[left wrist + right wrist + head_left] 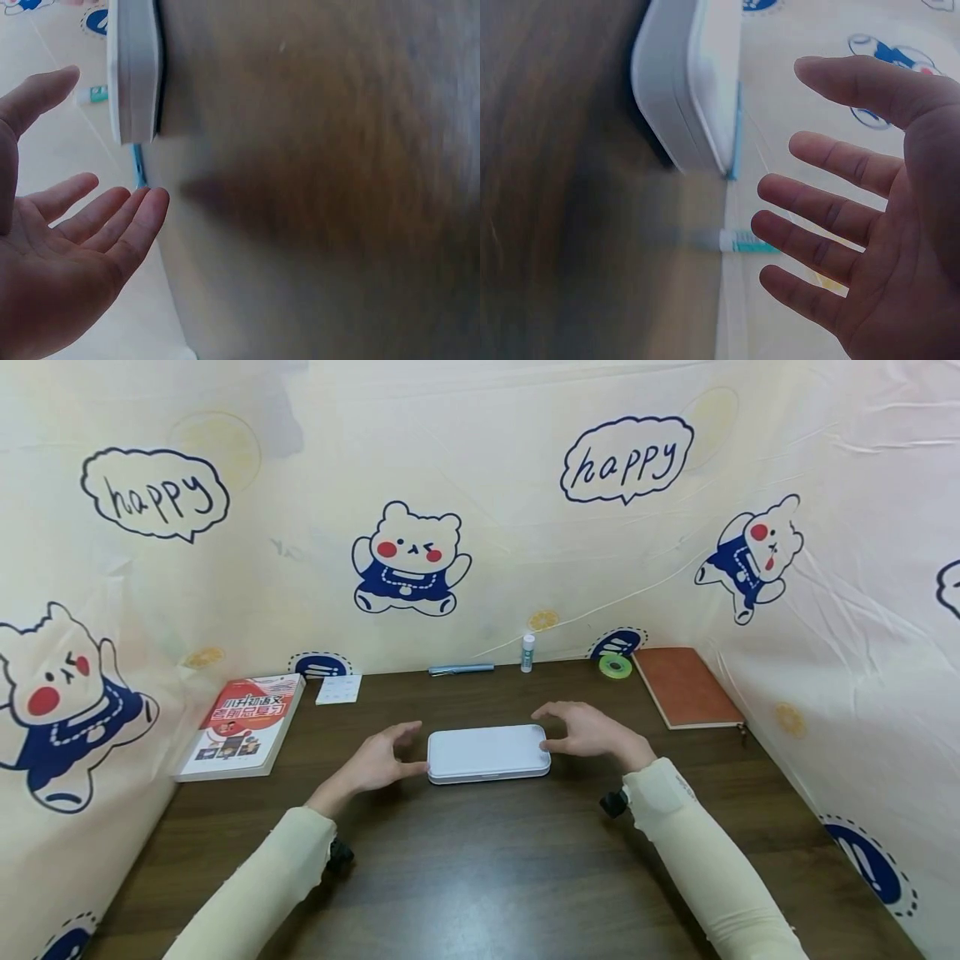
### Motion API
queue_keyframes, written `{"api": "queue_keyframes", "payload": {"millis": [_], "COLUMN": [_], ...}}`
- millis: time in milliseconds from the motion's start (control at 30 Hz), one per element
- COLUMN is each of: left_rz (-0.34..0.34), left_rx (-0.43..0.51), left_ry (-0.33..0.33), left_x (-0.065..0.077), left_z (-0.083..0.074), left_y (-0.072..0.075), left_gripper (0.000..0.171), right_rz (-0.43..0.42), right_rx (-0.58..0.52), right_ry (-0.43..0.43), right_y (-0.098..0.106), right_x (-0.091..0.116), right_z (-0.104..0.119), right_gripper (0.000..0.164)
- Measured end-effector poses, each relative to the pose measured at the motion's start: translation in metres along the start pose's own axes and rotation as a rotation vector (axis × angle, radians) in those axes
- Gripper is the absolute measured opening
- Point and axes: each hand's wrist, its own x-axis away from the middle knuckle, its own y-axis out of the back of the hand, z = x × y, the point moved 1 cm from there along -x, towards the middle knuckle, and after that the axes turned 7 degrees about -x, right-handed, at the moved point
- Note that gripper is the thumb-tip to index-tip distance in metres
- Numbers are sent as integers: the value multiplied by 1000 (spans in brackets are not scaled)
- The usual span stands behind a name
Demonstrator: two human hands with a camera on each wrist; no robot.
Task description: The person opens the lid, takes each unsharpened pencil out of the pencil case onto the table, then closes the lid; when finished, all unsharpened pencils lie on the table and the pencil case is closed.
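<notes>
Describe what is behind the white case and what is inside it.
Behind the white case, near the far edge of the table, are a blue pen and an upright glue stick, with printed cloth beyond. The case is closed, so its contents cannot be seen.

Right fingers: spread, beside white case | glue stick: partly behind fingers | blue pen: behind case

Bear-print cloth around brown table
</notes>
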Motion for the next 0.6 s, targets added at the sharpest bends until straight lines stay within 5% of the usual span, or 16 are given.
{"api": "queue_keyframes", "payload": {"millis": [600], "left_rz": [8], "left_rx": [-112], "left_ry": [-110], "left_x": [-9], "left_z": [-23], "left_y": [-27], "left_gripper": [96], "right_rz": [81], "right_rx": [58], "right_ry": [47], "right_y": [-34], "right_x": [-19], "right_z": [27], "right_gripper": [59]}}
